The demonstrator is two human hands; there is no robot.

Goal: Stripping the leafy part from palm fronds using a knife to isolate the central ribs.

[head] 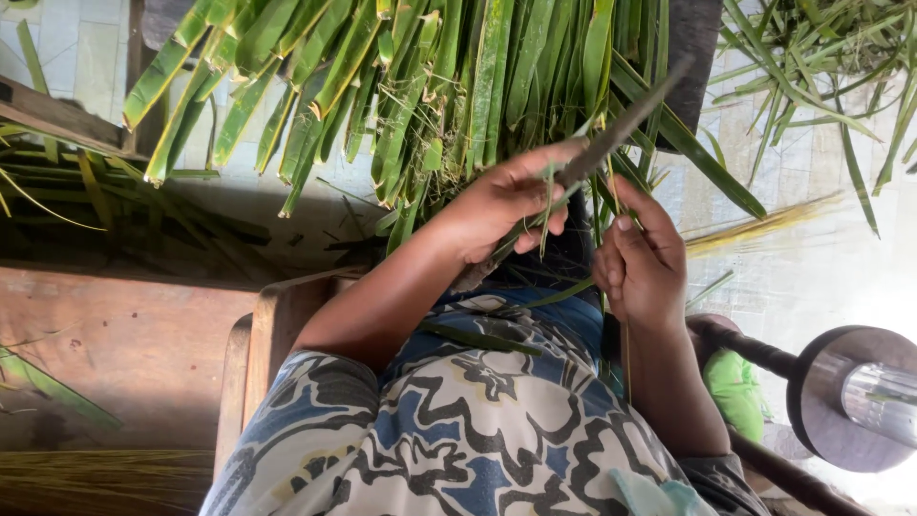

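My left hand is closed around a long dark blade that slants up to the right, with a thin green leaf strip caught under the fingers. My right hand, just to the right, pinches a narrow green strip between thumb and fingers. The strip runs down past the wrist. Both hands work over my lap, which is covered by a blue, black and white patterned cloth. A heap of long green palm leaves hangs just beyond the hands.
More green leaves lie at the top right. A bundle of yellowish thin ribs rests on the pale floor, and another bundle lies at the bottom left. A wooden seat edge is at left. At right is a round metal weight on a bar.
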